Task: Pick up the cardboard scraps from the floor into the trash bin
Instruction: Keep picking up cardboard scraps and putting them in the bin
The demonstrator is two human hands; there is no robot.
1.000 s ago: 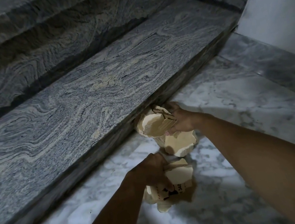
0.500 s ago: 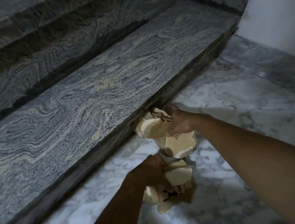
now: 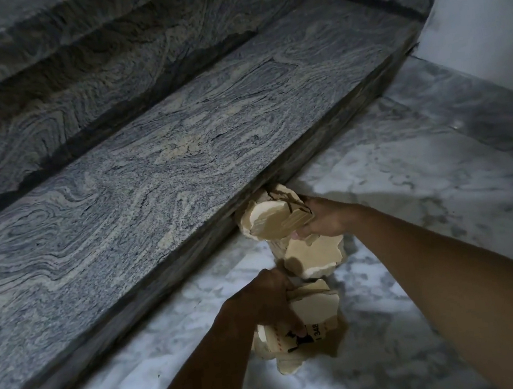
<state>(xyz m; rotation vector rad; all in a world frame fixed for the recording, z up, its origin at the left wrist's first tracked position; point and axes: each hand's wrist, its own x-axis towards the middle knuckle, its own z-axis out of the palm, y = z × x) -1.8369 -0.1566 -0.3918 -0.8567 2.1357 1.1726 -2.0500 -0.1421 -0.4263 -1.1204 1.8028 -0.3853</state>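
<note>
A single wide-angle view is taken from head height, angled forward and down; the floor point(image 3: 394, 175) and stair step point(image 3: 147, 176) are seen close, with both forearms entering from below.

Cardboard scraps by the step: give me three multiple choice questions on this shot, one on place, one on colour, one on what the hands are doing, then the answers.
1. Where are the scraps held by the right hand?
A. At the foot of the stone step
B. On top of the step
C. Against the white wall

2. What colour are the cardboard scraps?
A. Dark blue
B. Pale tan
C. Bright red

3. What is the left hand doing?
A. Resting flat on the floor
B. Hanging empty
C. Gripping a bunch of scraps

Answers:
1 A, the right-hand bunch sits right by the step's lower front edge, above the marble floor.
2 B, the torn faces show pale tan; one left-hand piece carries black print.
3 C, its fingers are closed around several pieces.

No trash bin is in view.
</note>
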